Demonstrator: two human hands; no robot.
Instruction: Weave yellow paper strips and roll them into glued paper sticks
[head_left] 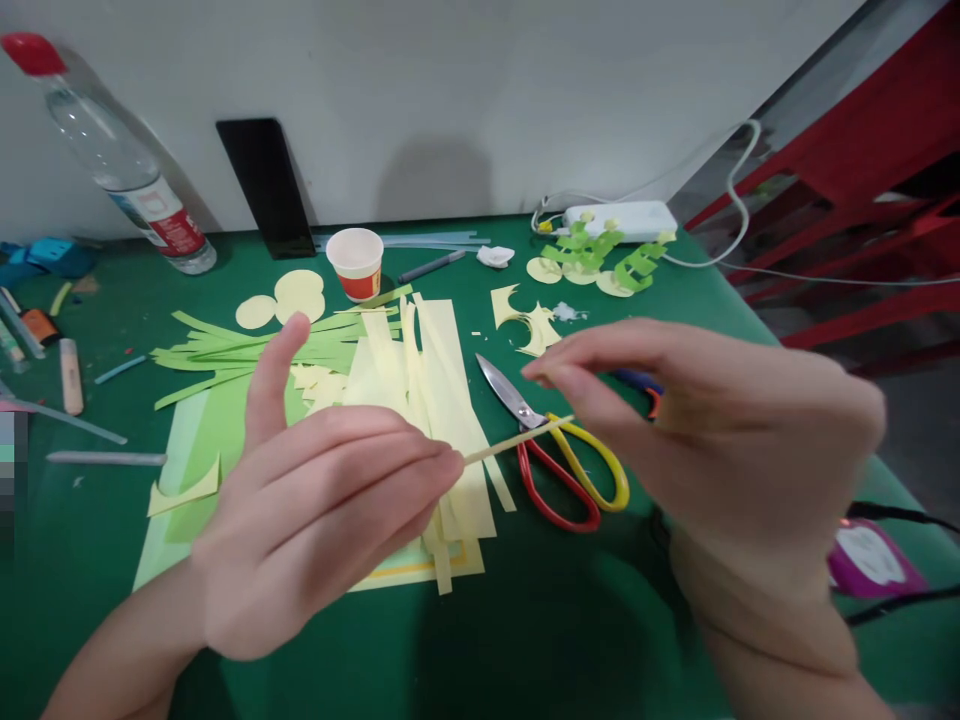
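A narrow pale-yellow paper strip (517,440) stretches between my two hands above the table. My left hand (322,520) pinches its left end at the fingertips, index finger raised. The right end passes behind the thumb of my right hand (697,430), whose thumb and index finger are pressed together; its other fingers are hidden. Beneath the strip lie scissors (529,415) with one red and one yellow handle, blades partly behind nothing and pointing up-left. More pale-yellow strips (442,370) lie on a stack of paper sheets, beside a bunch of green paper strips (225,345).
A paper cup (355,265), a phone (266,190) and a water bottle (142,170) stand along the wall. Curled green paper pieces on yellow discs (585,255) sit before a white power strip (626,218). Yellow paper circles (300,297) and offcuts (536,325) lie nearby.
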